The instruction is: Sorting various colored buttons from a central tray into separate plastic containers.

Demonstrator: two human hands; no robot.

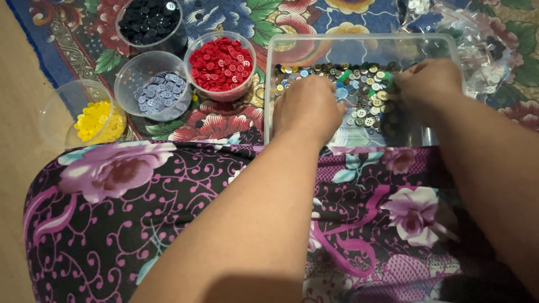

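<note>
A clear tub of mixed buttons sits on a floral mat.

Left hand: fingertips buried among the mixed buttons, grip impossible to tell.
Right hand: fingers curled under, contents hidden.
Clear tub: near wall covered by both wrists.
Black-button bowl: far rim cut off.
Plastic bags: far right, contents blurred.
</note>
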